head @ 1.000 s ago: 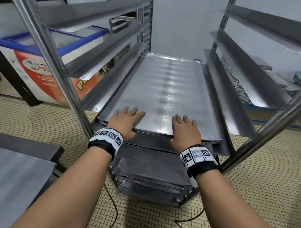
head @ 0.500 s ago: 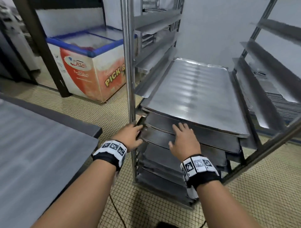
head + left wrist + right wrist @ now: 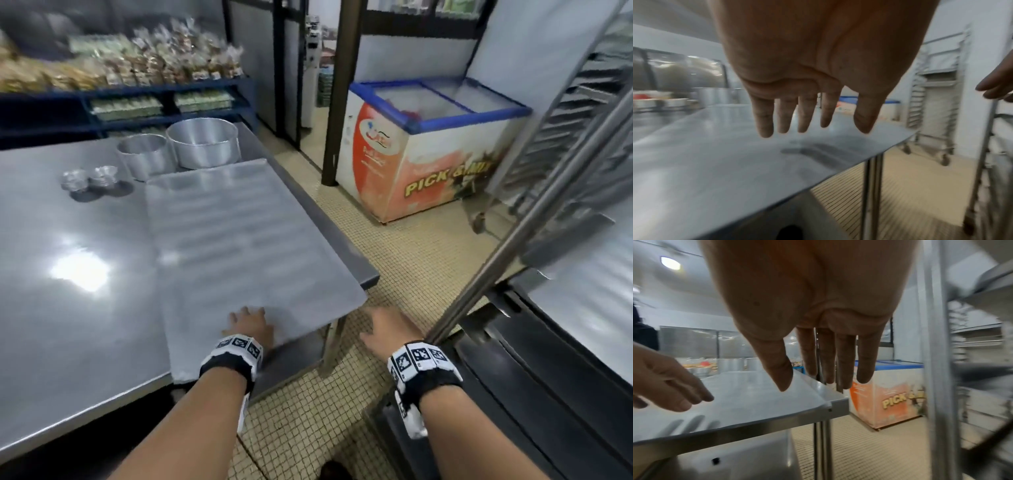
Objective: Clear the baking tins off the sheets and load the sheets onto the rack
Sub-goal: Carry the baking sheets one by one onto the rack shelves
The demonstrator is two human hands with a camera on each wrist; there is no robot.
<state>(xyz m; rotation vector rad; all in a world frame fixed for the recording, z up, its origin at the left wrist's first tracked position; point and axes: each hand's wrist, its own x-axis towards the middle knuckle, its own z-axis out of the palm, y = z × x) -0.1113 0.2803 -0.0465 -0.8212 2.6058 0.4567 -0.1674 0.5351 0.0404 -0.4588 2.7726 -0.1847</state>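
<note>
Flat sheet (image 3: 239,236) on the table (image 3: 68,291), long side running near to far, near end poking past the table edge. Left hand (image 3: 248,327) above that near end, fingers straight, holding nothing. Right hand (image 3: 387,329) off to the right over the floor, fingers loose, empty. Left closer.

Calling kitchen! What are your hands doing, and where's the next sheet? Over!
Left hand open, over the sheet's near edge. Right hand open, empty, above floor. Sheet on table, tins already off it. Nothing in the way.
</note>
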